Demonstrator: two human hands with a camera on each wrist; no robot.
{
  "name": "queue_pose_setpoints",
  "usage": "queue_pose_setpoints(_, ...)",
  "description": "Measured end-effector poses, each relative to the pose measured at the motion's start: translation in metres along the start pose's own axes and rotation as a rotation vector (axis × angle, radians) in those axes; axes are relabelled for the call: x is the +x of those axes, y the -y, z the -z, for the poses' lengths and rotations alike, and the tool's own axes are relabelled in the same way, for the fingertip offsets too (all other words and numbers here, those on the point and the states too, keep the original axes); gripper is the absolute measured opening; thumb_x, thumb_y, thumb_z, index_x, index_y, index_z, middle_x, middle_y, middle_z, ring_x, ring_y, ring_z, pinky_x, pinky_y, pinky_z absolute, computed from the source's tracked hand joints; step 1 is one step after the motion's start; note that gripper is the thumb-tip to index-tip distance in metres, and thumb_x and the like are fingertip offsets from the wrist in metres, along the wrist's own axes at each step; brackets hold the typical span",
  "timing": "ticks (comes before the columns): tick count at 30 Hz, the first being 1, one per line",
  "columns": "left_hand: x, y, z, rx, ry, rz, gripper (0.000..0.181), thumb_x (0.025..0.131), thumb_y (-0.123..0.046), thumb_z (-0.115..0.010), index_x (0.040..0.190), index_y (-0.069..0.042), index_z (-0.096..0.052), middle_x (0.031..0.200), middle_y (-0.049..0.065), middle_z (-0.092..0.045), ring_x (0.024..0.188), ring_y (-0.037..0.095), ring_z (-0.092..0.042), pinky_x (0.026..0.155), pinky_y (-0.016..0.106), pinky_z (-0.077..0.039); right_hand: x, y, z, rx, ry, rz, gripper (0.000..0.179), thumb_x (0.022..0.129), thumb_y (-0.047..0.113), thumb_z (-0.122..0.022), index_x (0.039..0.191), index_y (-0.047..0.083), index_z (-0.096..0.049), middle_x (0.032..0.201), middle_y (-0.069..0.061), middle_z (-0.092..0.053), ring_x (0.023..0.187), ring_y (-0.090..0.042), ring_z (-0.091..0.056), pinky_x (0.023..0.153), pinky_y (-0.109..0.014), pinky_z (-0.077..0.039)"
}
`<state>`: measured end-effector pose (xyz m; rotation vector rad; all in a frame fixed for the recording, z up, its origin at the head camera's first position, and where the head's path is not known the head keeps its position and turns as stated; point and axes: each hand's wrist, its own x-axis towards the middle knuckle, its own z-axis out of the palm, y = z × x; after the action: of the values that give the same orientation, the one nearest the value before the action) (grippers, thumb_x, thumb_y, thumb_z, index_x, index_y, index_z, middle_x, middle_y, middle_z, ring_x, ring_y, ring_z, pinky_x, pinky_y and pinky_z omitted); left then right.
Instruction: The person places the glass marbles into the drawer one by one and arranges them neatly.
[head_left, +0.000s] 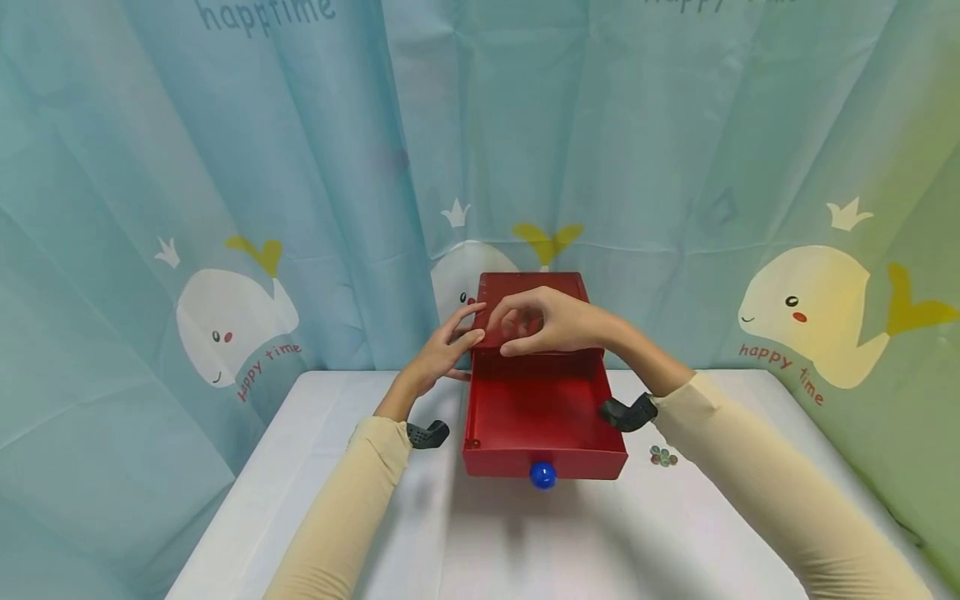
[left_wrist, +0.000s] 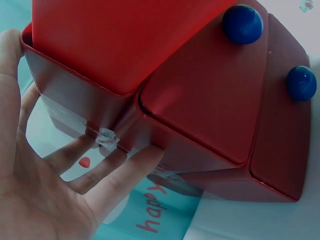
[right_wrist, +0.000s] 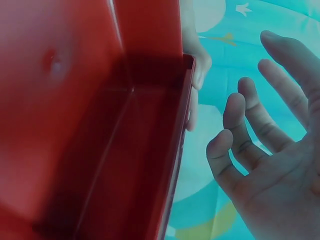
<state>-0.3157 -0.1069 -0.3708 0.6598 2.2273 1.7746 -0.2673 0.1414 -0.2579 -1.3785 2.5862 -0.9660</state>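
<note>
A red drawer cabinet point(head_left: 532, 287) has its top drawer point(head_left: 536, 408) pulled out, with a blue knob point(head_left: 543, 476) on the front. Two lower drawers, each with a blue knob, stand closed in the left wrist view. At the cabinet's left side is my left hand point(head_left: 438, 354), fingers spread; in the left wrist view its fingertips touch the side wall and the thumb lies at the upper edge. My right hand point(head_left: 551, 321) hovers over the cabinet, fingers loosely bent and holding nothing; the right wrist view shows it apart from the red wall.
Several small round green and reddish pieces point(head_left: 663, 456) lie on the white table point(head_left: 337, 467) right of the drawer. A tiny brownish spot shows in the drawer's front left corner. Behind hangs a blue-green curtain point(head_left: 645, 167) with whale prints.
</note>
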Motion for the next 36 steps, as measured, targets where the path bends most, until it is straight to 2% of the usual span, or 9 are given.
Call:
queue_pose_setpoints(6, 0.000, 0.000, 0.000, 0.005, -0.003, -0.001, 0.059, 0.101, -0.042, -0.059, 0.156, -0.042, -0.037, 0.159, 0.012, -0.038, 0.140, 0.038, -0.045, 0.084, 0.057, -0.059, -0.014, 0.002, 0.007, -0.040, -0.036, -0.020, 0.040, 0.088, 0.025, -0.081, 0.124, 0.014, -0.070, 0.101, -0.001, -0.068, 0.086, -0.019, -0.064, 0.077, -0.039, -0.059)
queue_pose_setpoints(11, 0.000, -0.001, 0.000, 0.006, 0.000, -0.007, 0.060, 0.100, -0.044, -0.059, 0.156, -0.043, -0.036, 0.159, 0.011, -0.037, 0.141, 0.037, -0.043, 0.085, 0.057, -0.059, -0.027, 0.005, 0.014, -0.030, -0.052, -0.053, 0.042, 0.088, 0.024, -0.081, 0.127, 0.018, -0.068, 0.103, -0.007, -0.068, 0.081, -0.020, -0.065, 0.074, -0.044, -0.060)
queue_pose_setpoints(25, 0.000, -0.001, 0.001, -0.001, 0.002, -0.009, 0.059, 0.101, -0.041, -0.059, 0.155, -0.044, -0.037, 0.159, 0.010, -0.037, 0.141, 0.035, -0.042, 0.085, 0.058, -0.059, -0.072, -0.009, 0.030, -0.020, -0.114, -0.107, 0.040, 0.089, 0.021, -0.082, 0.126, 0.020, -0.068, 0.102, -0.011, -0.064, 0.080, -0.020, -0.063, 0.068, -0.030, -0.056)
queue_pose_setpoints(36, -0.001, -0.001, 0.000, 0.005, -0.001, -0.016, 0.059, 0.101, -0.042, -0.058, 0.156, -0.043, -0.037, 0.158, 0.011, -0.038, 0.140, 0.036, -0.043, 0.085, 0.058, -0.059, -0.122, -0.023, 0.035, -0.012, -0.198, -0.106, 0.042, 0.090, 0.012, -0.080, 0.129, 0.018, -0.066, 0.099, -0.004, -0.064, 0.074, -0.017, -0.064, 0.067, -0.028, -0.056)
